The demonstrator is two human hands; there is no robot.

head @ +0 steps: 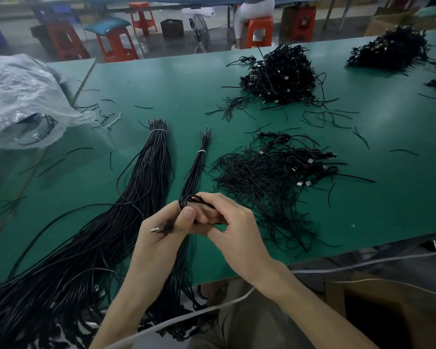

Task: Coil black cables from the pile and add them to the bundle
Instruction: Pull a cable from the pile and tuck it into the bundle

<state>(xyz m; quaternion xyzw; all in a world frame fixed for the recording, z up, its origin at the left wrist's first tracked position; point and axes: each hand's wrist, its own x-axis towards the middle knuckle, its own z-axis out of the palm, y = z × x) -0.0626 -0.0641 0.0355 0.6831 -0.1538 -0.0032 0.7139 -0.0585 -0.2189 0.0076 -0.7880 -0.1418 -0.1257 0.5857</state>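
1. One black cable [188, 199] sits wound into a small tight loop, thin and matte, with its silver plug [157, 229] poking out to the left, right over the near end of the thin bundle [195, 172].
2. Count it up: two tied bundles on the green surface [174, 84], each with one white tie. The thick bundle [151, 177] lies just left of the thin bundle.
3. A flat loose pile [269, 177] spreads just right of the thin bundle; two taller heaps [280, 76] stand well beyond it, to the right.
4. Left hand [161, 230]: grip clamped on the cable, thumb pressing the loop, plug end lying across the palm.
5. Right hand [234, 227]: grip closed too, fingers curled round the loop's far side, touching the left thumb.
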